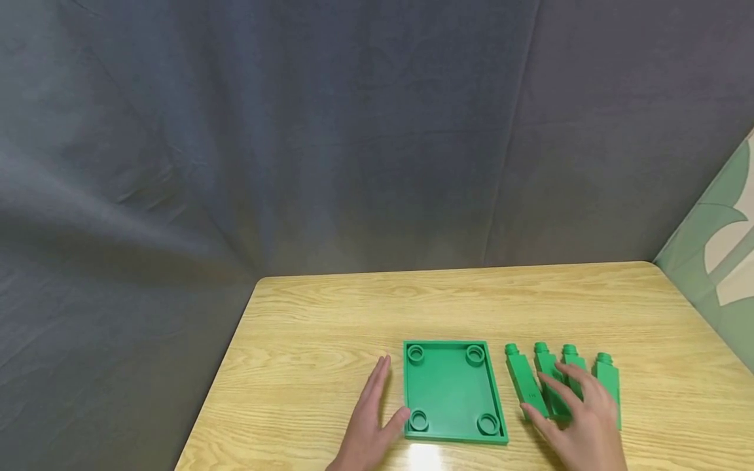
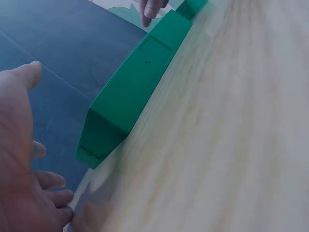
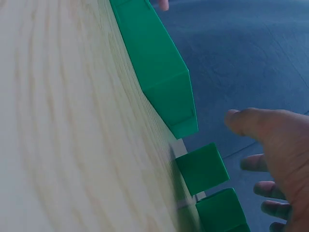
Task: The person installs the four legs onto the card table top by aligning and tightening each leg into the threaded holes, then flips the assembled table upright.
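Note:
A square green plastic panel [image 1: 450, 392] lies on the table with its raised rim up and a round socket in each corner. My left hand [image 1: 370, 418] is beside its left edge, fingers straight, thumb right at the rim. To the panel's right lie several green square posts [image 1: 523, 379] with threaded ends pointing away from me. Over the middle posts hovers my right hand [image 1: 589, 418], its fingers spread and slightly bent, holding nothing. In the right wrist view the hand [image 3: 280, 159] stands apart from the post ends [image 3: 203, 169]; it partly hides the posts in the head view.
The light wood-grain table [image 1: 318, 327] has a rounded far corner on each side. A dark grey curtain [image 1: 377, 144] hangs behind and to the left. On the right is a cloth with a green leaf pattern [image 1: 724, 242].

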`<state>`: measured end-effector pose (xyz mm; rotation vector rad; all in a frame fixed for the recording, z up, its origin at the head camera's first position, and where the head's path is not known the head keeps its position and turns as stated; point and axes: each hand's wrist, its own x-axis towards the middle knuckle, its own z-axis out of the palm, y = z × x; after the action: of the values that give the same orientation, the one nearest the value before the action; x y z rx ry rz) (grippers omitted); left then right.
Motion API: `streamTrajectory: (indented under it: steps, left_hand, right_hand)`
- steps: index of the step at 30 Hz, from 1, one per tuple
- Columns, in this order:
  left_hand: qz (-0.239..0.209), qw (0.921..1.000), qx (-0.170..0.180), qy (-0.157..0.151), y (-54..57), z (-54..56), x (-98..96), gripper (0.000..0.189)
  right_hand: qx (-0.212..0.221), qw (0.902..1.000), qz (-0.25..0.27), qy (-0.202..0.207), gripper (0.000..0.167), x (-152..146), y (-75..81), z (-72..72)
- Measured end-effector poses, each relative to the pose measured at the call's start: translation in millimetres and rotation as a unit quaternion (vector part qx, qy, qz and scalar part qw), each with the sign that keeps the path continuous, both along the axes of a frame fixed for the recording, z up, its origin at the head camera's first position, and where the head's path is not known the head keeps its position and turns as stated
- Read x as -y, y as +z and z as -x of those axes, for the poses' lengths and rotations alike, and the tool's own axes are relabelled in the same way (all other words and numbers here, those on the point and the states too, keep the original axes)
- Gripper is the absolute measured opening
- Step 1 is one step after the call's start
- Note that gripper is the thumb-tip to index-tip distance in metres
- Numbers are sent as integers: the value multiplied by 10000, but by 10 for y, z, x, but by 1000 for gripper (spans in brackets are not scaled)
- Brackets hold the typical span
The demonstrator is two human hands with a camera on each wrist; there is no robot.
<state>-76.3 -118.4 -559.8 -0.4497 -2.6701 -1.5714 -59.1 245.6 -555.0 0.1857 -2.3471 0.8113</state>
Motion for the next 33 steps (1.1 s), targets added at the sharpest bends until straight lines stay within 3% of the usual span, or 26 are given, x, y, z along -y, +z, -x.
streamTrajectory:
  steps: [5, 13, 17, 25, 29, 33]
  left_hand:
    - [-119, 9991, 368, -164, -39, -36, 10, 85]
    - [239, 9976, 648, -111, -43, -55, 8, 93]
    - [541, 9967, 586, -180, -45, -43, 0, 99]
    - [1005, 9944, 135, -310, -74, -48, -27, 111]
    - [1065, 9937, 185, -300, -69, -61, -27, 110]
    - [1027, 9938, 350, -239, -50, -68, -26, 109]
  right_hand:
    - [144, 9996, -236, -113, 75, -31, -33, -16]
    - [290, 9987, -390, -119, 70, -25, -82, -35]
    - [275, 9989, -375, -86, 72, -24, -117, -41]
    - [86, 9991, -409, -100, 101, -56, -165, -49]
    - [121, 9990, -423, -126, 102, -58, -169, -60]
    - [277, 9984, -461, -174, 90, -57, -162, -78]
